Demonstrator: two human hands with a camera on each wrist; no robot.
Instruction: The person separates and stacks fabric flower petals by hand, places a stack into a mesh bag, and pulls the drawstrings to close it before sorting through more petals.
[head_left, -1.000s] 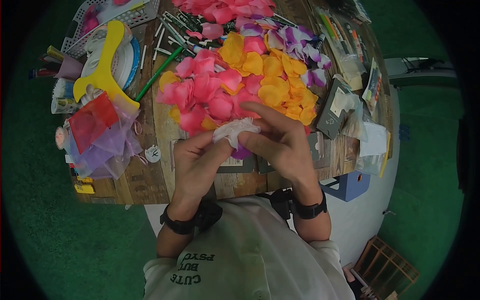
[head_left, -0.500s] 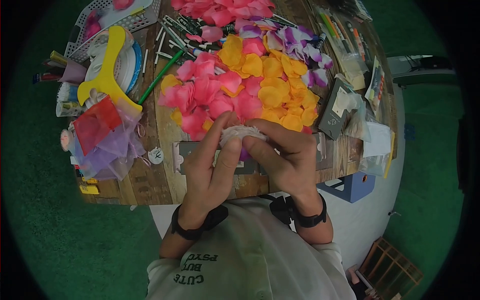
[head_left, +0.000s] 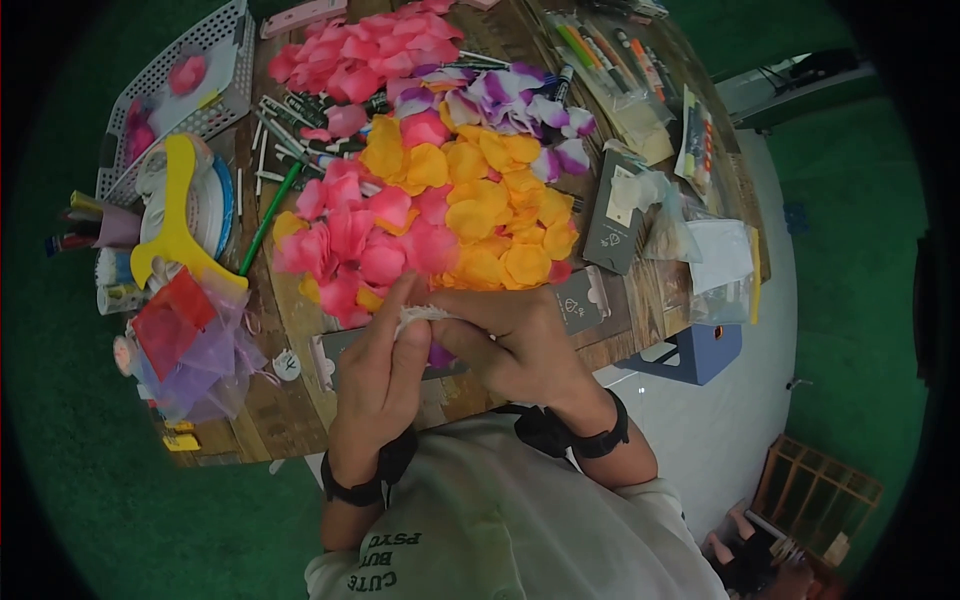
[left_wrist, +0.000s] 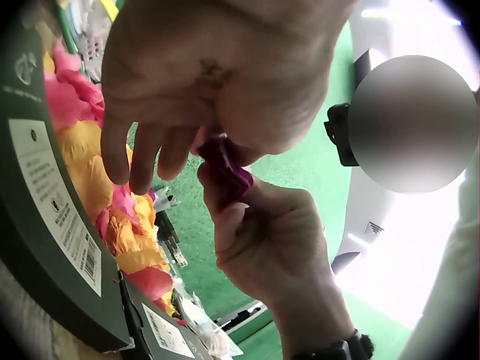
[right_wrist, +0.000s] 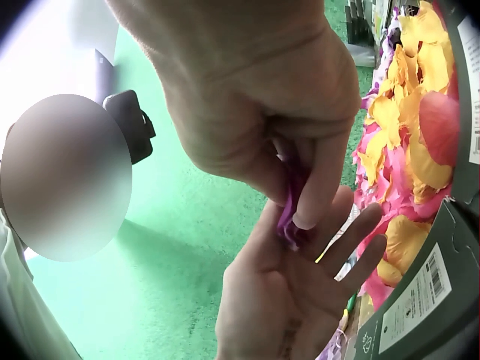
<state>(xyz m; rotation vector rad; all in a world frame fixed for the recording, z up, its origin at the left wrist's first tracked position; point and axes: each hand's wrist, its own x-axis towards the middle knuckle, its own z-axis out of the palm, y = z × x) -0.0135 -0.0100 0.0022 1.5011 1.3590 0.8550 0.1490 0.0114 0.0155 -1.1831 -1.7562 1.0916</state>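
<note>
Head view shows both hands meeting just above the near edge of the wooden worktop (head_left: 300,330), in front of a big heap of pink, yellow and purple fabric petals (head_left: 430,200). Between the hands is a small white fabric bundle with a purple petal under it (head_left: 432,322).

The right hand (head_left: 515,345) has its grip closed on this bundle: in the right wrist view the thumb and curled fingers pinch the purple petal (right_wrist: 291,201). The left hand (head_left: 385,375) keeps its fingers (right_wrist: 352,240) nearly straight and lays them flat against the piece, so its grip is released and it only supports. In the left wrist view the purple petal (left_wrist: 229,169) sits between the two hands, held above the worktop and not resting on it.

I judge that the step in hand is the pressing or shaping of the petals into one small bundle. The next move probably calls for a steady pinch from the right hand while the left fingers fold or smooth the loose edge, with little force, because the thin fabric can slip or open again.

Dark green cards (head_left: 612,212) lie beside the heap.
</note>
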